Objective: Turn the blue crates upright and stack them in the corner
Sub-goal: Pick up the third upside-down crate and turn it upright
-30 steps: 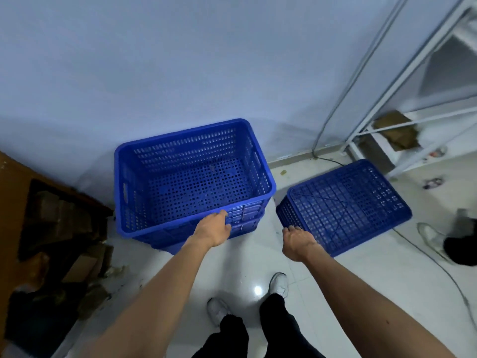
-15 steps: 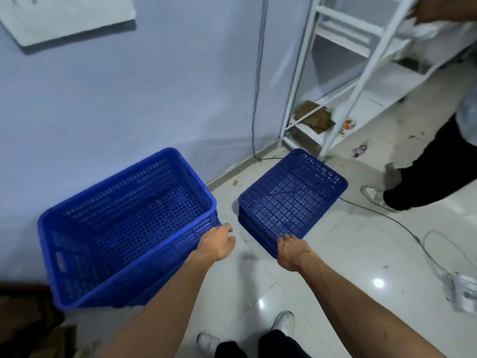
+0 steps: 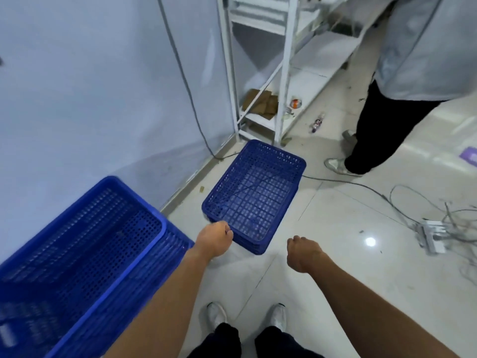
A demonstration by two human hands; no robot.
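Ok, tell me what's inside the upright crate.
Inside the crate, only its perforated floor and walls show; nothing lies in the visible part. Its near end is blurred and cut off by the frame, so unknown.

Two blue crates, an upright crate (image 3: 85, 254) and an overturned crate (image 3: 254, 195); two hands, left hand (image 3: 213, 240) and right hand (image 3: 303, 254); one white rack (image 3: 282, 73); one bystander (image 3: 387, 112).

A white shelf rack (image 3: 282, 73) stands by the wall. Cardboard (image 3: 260, 104) lies on its lowest shelf, a bottle (image 3: 317, 123) on the floor beside it. Another person (image 3: 387, 120) stands to its right.
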